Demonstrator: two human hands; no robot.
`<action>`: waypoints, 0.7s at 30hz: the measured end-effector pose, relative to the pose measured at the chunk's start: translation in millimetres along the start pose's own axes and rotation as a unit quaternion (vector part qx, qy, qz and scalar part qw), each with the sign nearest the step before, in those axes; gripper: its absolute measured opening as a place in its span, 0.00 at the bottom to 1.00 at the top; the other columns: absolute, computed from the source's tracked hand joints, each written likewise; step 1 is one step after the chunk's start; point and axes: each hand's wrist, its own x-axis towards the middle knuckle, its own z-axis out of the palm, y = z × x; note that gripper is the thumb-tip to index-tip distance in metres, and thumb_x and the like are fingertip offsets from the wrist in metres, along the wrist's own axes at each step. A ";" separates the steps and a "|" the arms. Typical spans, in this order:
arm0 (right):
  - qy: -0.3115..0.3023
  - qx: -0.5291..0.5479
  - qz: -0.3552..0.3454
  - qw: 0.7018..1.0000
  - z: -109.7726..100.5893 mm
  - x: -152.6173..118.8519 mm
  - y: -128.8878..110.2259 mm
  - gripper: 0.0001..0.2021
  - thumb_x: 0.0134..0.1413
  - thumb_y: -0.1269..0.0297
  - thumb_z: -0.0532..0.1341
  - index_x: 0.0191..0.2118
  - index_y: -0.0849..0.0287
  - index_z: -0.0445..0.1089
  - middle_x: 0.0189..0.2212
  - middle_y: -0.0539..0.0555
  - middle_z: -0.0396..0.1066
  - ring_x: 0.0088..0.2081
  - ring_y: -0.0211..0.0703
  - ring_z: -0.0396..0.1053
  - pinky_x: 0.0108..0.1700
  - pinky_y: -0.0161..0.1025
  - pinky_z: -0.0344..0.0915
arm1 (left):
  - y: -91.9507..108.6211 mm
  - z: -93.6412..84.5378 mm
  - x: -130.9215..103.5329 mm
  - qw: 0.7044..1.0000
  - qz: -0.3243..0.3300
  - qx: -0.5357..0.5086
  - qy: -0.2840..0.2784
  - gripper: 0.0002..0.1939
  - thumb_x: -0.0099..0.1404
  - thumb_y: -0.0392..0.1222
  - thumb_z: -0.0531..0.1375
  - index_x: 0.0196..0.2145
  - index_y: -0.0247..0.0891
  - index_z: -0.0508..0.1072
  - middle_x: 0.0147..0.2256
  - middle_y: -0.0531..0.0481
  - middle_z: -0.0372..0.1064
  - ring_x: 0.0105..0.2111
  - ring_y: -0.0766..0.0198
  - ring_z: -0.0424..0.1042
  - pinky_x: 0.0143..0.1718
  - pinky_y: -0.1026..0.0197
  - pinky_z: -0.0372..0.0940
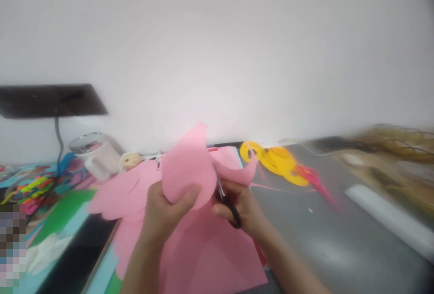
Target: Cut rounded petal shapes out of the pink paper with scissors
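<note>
My left hand (174, 208) pinches a rounded piece of pink paper (188, 167), its thumb flat on the near face. Black-handled scissors (230, 206) sit in my right hand (242, 201), fingers through the loops. Their blades meet the right edge of the pink piece, where a curled offcut strip (239, 172) bends away to the right. Under both hands lies a large pink sheet (213, 253). Scalloped pink paper cutouts (125, 190) are spread to the left of my left hand.
Yellow cutouts (278, 160) and pink-handled scissors (318, 183) lie on the grey table (305, 239) at right. A white mug (101, 156), colourful craft bits (37, 187) and green paper (64, 215) are at left. A dark panel (50, 100) stands against the wall.
</note>
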 end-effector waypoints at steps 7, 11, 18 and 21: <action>0.008 0.007 0.026 1.000 1.7 -0.4 1.9 0.14 0.41 0.58 0.71 0.31 0.58 0.68 0.17 0.43 0.57 0.20 0.32 0.50 0.22 0.33 0.51 | -8.4 0.6 7.1 1.000 -0.001 -0.022 0.011 0.20 0.49 0.51 0.65 0.13 0.37 0.65 0.13 0.54 0.59 0.16 0.68 0.58 0.15 0.65 0.55; 0.030 -0.016 0.013 0.999 7.4 1.1 -2.4 0.17 0.39 0.54 0.71 0.28 0.58 0.66 0.18 0.43 0.55 0.20 0.33 0.51 0.22 0.33 0.51 | -2.5 6.9 5.6 0.999 -0.023 -0.047 -0.002 0.21 0.55 0.50 0.63 0.12 0.37 0.64 0.10 0.53 0.59 0.13 0.69 0.56 0.14 0.65 0.52; 0.027 -0.024 -0.003 0.999 11.2 4.1 -7.4 0.20 0.41 0.49 0.69 0.24 0.59 0.63 0.18 0.46 0.57 0.21 0.34 0.52 0.23 0.33 0.52 | 7.9 10.5 0.5 0.998 -0.045 -0.012 -0.035 0.18 0.54 0.43 0.63 0.11 0.37 0.66 0.10 0.52 0.63 0.11 0.69 0.58 0.14 0.64 0.54; 0.036 -0.033 -0.005 0.999 7.2 3.6 -5.1 0.19 0.39 0.53 0.71 0.24 0.59 0.63 0.18 0.44 0.55 0.21 0.33 0.50 0.23 0.33 0.51 | 8.9 6.7 0.9 0.998 -0.049 0.034 -0.032 0.21 0.54 0.45 0.63 0.09 0.37 0.64 0.09 0.53 0.60 0.11 0.70 0.56 0.14 0.65 0.54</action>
